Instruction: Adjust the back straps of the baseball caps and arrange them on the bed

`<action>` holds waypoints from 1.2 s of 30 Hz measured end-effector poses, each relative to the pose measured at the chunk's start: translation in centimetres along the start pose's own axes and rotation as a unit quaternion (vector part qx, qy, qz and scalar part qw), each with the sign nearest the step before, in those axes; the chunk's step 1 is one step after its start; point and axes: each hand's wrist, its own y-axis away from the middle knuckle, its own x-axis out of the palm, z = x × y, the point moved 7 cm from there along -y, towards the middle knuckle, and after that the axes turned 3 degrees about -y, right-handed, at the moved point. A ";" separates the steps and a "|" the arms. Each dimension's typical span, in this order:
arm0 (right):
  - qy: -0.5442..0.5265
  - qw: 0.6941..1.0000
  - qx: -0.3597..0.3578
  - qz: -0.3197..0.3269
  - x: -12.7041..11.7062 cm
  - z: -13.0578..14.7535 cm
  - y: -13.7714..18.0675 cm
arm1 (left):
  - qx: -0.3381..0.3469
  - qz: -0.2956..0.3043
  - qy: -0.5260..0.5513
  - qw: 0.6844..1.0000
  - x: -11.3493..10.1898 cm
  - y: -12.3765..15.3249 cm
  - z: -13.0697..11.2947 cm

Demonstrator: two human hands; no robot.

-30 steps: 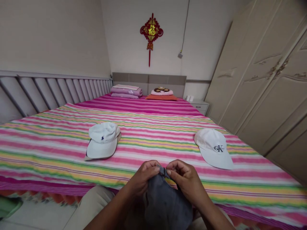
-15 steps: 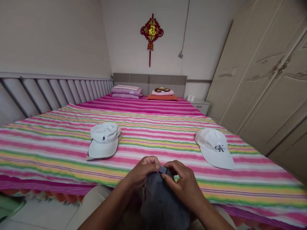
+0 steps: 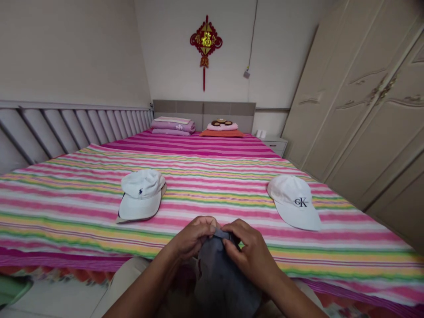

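A dark grey cap point(image 3: 221, 278) rests over my lap at the bottom centre. My left hand point(image 3: 194, 236) pinches its top edge, fingers curled. My right hand point(image 3: 250, 254) is closed on the same edge, thumb and fingers pressing the small strap point(image 3: 221, 232) between both hands. On the striped bed point(image 3: 212, 176) lie two white caps: one with a small dark logo point(image 3: 141, 194) at the left, one with black letters point(image 3: 294, 201) at the right.
Folded purple bedding point(image 3: 172, 126) and a pink pillow point(image 3: 221, 127) sit by the headboard. A cream wardrobe point(image 3: 367, 110) fills the right side. A slatted rail point(image 3: 73, 128) runs along the left wall. A red ornament point(image 3: 205, 42) hangs above.
My right hand has slid left and down over the cap's edge, closing the gap to my left hand. The view has tilted slightly.
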 end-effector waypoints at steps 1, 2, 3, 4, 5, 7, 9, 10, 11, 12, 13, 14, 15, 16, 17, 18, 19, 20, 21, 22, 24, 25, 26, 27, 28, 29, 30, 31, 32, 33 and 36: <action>-0.044 0.998 0.036 -0.014 -0.2 -0.5 -0.1 | 0.002 0.005 0.006 1.000 0.1 0.1 -0.1; -0.104 0.991 0.083 -0.022 -0.2 -1.1 -0.1 | 0.003 0.009 0.014 1.000 0.2 0.1 -0.1; -0.175 0.975 0.135 -0.021 0.0 -1.9 -0.1 | 0.004 0.012 0.020 1.000 0.2 0.2 0.0; -0.248 0.951 0.183 -0.014 0.3 -2.5 0.0 | 0.003 0.012 0.024 1.000 0.3 0.2 0.1; -0.317 0.922 0.222 -0.002 0.8 -2.9 0.1 | 0.000 0.010 0.026 1.000 0.3 0.2 0.2; -0.414 0.871 0.264 0.022 1.5 -3.3 0.3 | -0.004 0.003 0.023 1.000 0.3 0.0 0.5; -0.444 0.852 0.274 0.027 1.5 -3.4 0.2 | -0.009 -0.005 0.022 1.000 0.3 -0.2 0.7; -0.438 0.857 0.272 0.023 1.4 -3.5 0.1 | -0.013 -0.008 0.024 1.000 0.3 -0.3 0.8; -0.422 0.867 0.266 0.015 1.2 -3.6 0.0 | -0.017 -0.011 0.027 0.999 0.3 -0.4 0.9; -0.402 0.879 0.256 0.004 0.9 -3.7 -0.2 | -0.023 -0.014 0.030 0.999 0.3 -0.5 1.0; -0.380 0.892 0.245 -0.004 0.6 -3.7 -0.4 | -0.033 -0.014 0.033 0.999 0.3 -0.6 1.2; -0.362 0.901 0.238 -0.008 0.4 -3.7 -0.6 | -0.047 -0.013 0.034 0.998 0.4 -0.6 1.4; -0.349 0.908 0.233 -0.009 0.3 -3.7 -0.8 | -0.062 -0.011 0.035 0.997 0.4 -0.7 1.7; -0.340 0.912 0.230 -0.008 0.3 -3.7 -0.9 | -0.076 -0.008 0.034 0.997 0.4 -0.7 1.9; -0.335 0.914 0.229 -0.004 0.2 -3.7 -1.0 | -0.088 -0.004 0.031 0.996 0.4 -0.7 2.1; -0.332 0.915 0.227 0.000 0.2 -3.7 -1.1 | -0.099 0.000 0.026 0.995 0.3 -0.8 2.3; -0.332 0.916 0.224 0.002 0.2 -3.7 -1.1 | -0.108 0.005 0.021 0.994 0.3 -0.7 2.5; -0.332 0.917 0.221 0.004 0.2 -3.7 -1.1 | -0.115 0.007 0.015 0.993 0.3 -0.7 2.7; -0.333 0.918 0.217 0.007 0.2 -3.7 -1.1 | -0.120 0.008 0.009 0.993 0.2 -0.7 2.8; -0.334 0.918 0.214 0.009 0.2 -3.6 -1.1 | -0.125 0.008 0.005 0.992 0.1 -0.6 2.9; -0.339 0.918 0.207 0.015 0.3 -3.5 -1.1 | -0.129 0.006 0.002 0.992 0.0 -0.6 3.0; -0.344 0.916 0.205 0.020 0.4 -3.4 -1.1 | -0.129 0.006 0.004 0.992 0.0 -0.5 3.1; -0.351 0.914 0.204 0.025 0.5 -3.3 -1.1 | -0.129 0.006 0.009 0.992 0.0 -0.5 3.1; -0.360 0.910 0.205 0.026 0.5 -3.2 -1.1 | -0.128 0.006 0.013 0.992 0.1 -0.5 3.0; -0.372 0.905 0.207 0.024 0.6 -3.2 -1.1 | -0.126 0.004 0.014 0.992 0.1 -0.5 2.9; -0.386 0.898 0.211 0.017 0.6 -3.2 -1.1 | -0.122 0.001 0.011 0.992 0.1 -0.5 2.7; -0.400 0.891 0.215 0.007 0.6 -3.3 -1.1 | -0.119 -0.001 0.005 0.993 0.2 -0.5 2.5; -0.415 0.883 0.219 -0.003 0.5 -3.3 -1.1 | -0.115 -0.002 0.000 0.993 0.3 -0.5 2.3; -0.428 0.876 0.223 -0.012 0.5 -3.4 -1.1 | -0.110 -0.002 -0.006 0.994 0.4 -0.5 2.1; -0.442 0.868 0.227 -0.019 0.5 -3.5 -1.1 | -0.105 -0.001 -0.009 0.994 0.5 -0.5 2.0; -0.484 0.842 0.235 -0.026 0.7 -3.4 -1.0 | -0.085 0.001 -0.005 0.996 0.7 -0.4 1.7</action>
